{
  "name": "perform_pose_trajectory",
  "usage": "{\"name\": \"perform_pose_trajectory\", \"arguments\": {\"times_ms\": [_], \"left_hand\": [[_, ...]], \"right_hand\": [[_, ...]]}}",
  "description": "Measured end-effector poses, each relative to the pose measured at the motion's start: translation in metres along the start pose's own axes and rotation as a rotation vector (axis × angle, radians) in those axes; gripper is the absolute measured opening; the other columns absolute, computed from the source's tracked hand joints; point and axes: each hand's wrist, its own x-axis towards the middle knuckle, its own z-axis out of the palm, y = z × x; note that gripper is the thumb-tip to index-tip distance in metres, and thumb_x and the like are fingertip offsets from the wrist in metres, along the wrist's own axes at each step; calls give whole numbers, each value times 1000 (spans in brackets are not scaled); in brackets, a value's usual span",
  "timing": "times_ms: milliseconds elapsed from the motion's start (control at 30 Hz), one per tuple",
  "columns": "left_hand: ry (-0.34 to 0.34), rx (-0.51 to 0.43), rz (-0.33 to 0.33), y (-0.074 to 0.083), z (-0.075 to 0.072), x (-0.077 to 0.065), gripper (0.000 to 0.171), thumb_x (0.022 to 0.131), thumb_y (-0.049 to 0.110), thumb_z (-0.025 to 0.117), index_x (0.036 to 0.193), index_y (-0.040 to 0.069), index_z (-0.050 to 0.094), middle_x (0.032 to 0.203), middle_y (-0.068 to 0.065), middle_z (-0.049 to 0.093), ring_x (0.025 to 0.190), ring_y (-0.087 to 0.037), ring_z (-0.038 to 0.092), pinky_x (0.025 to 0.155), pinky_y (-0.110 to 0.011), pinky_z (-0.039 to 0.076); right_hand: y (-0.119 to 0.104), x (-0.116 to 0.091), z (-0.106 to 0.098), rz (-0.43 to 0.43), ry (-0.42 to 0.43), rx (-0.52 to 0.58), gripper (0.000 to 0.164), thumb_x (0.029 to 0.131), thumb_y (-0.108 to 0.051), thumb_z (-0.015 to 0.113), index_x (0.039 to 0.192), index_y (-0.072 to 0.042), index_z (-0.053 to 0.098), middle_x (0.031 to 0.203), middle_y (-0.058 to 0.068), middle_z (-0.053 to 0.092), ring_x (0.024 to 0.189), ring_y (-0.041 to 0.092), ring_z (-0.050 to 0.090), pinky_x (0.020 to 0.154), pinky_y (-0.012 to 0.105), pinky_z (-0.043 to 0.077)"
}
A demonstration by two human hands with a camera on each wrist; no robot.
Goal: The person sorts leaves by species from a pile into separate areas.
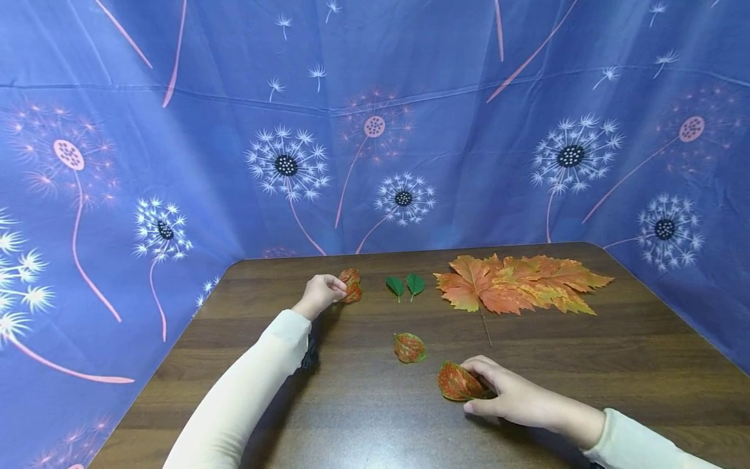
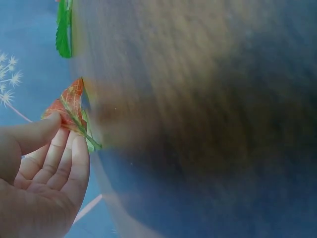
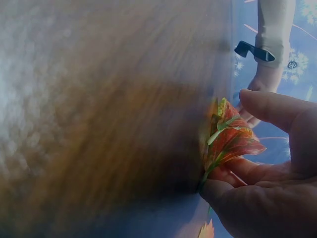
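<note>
In the head view, my left hand (image 1: 321, 294) is at the far left of the table, at two red-and-green leaves (image 1: 352, 293). Its thumb and fingertips pinch one mottled leaf (image 2: 73, 106) in the left wrist view. Nearer to me, my right hand (image 1: 515, 396) curves its thumb and fingers around another red leaf (image 1: 456, 381) with green edges. The right wrist view has this leaf (image 3: 235, 144) between the fingers, stem downward. A similar single leaf (image 1: 409, 348) lies flat to the left of the right hand.
Two small green leaves (image 1: 415, 284) lie side by side toward the back. A bunch of large orange maple leaves (image 1: 515, 284) with a stem spreads across the back right. The brown wooden table (image 1: 351, 417) meets a blue dandelion-print cloth (image 1: 469, 163).
</note>
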Motion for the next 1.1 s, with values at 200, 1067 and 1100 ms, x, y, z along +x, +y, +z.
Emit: {"name": "perform_pose_trajectory", "arguments": {"times_ms": [200,1067,1100], "left_hand": [[17,49,18,4,0,-3,11,82,3,75,92,1,71,82,-10,73,67,-10,59,58,-19,42],[141,-143,219,36,11,-24,27,80,-4,74,106,-5,66,98,-19,71,90,-29,68,81,-34,56],[119,-146,213,38,13,-25,27,81,-3,74,106,-3,66,98,-18,71,90,-28,69,80,-33,56]], "right_hand": [[1,-1,0,23,3,2,42,92,-25,67,126,-6,52,126,11,47,109,1,51,87,16,44],[-1,-1,1,23,22,-32,42,92,-28,67,126,-8,53,126,10,48,111,-1,51,88,15,43],[-1,-1,1,23,23,-35,42,92,-28,67,126,-9,53,126,10,48,111,-1,51,88,15,43]]}}
